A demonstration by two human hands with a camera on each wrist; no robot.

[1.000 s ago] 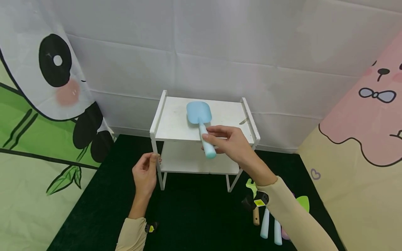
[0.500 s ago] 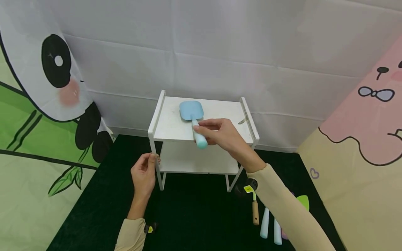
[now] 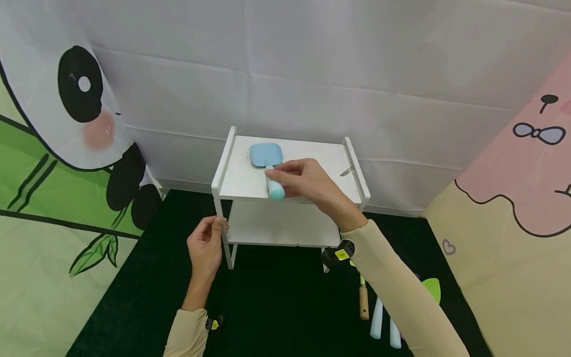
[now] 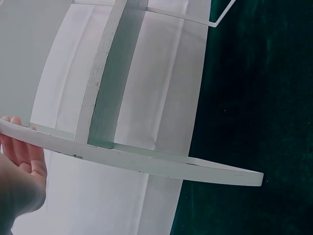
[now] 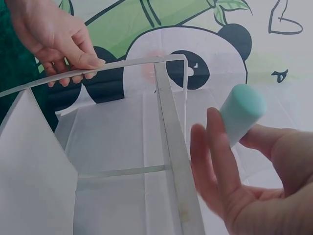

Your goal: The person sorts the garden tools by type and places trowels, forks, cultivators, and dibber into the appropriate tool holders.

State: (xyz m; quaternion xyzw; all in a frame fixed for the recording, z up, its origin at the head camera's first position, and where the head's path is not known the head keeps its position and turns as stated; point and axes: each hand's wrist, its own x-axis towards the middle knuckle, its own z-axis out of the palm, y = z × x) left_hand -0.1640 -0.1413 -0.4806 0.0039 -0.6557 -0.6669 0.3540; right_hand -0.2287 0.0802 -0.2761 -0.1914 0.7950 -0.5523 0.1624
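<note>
A light blue toy shovel with a broad flat blade overlaps the top board of a small white shelf in the head view. My right hand pinches its handle between thumb and fingers, and the mint handle end points toward the right wrist camera. At the shelf's front left leg, my left hand has its thumb and fingers around the thin white bar. The right wrist view shows this left hand from across the frame, thumb on the leg.
On the dark green floor at lower right lie a wooden-handled tool and light blue handles, partly under my right sleeve. A white cloth wall stands behind the shelf, with printed cartoon panels either side.
My right hand has carried the shovel left and slightly farther back over the top board. The left hand stays at the shelf leg.
</note>
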